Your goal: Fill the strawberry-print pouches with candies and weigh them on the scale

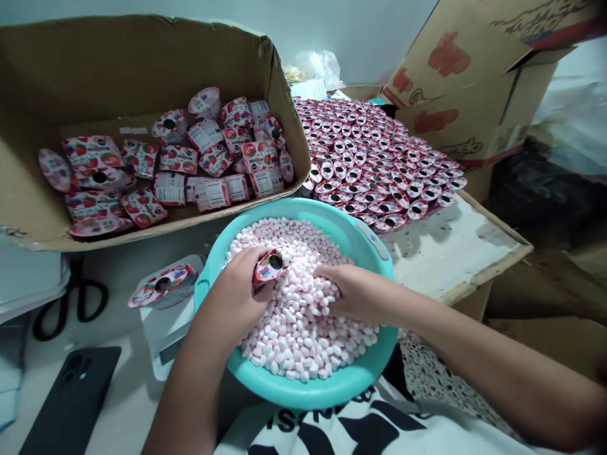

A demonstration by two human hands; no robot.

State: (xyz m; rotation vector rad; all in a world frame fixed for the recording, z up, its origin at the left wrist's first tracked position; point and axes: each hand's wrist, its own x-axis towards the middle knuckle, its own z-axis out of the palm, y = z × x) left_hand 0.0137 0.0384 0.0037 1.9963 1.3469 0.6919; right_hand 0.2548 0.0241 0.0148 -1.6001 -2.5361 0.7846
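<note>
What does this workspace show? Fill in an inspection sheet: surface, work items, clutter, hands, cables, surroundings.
Surface: pale tabletop, partly covered.
Work items: teal basin of pinkish-white pellets; printed packet; another packet on a white scale; loose packets in a cardboard box; massed packets beyond the basin.
Clutter: scissors, phone.
Hands: left hand grips the printed packet; right hand is partly sunk in the pellets.
Cables: nothing seen.
Surroundings: printed cartons, plastic bag, pale wall.

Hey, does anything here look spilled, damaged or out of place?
Two things, perhaps. A small pale bit lies on the table between scissors and phone, outside the basin; possibly spilled, though too small to identify. The left cardboard box has a ragged upper rim.
</note>
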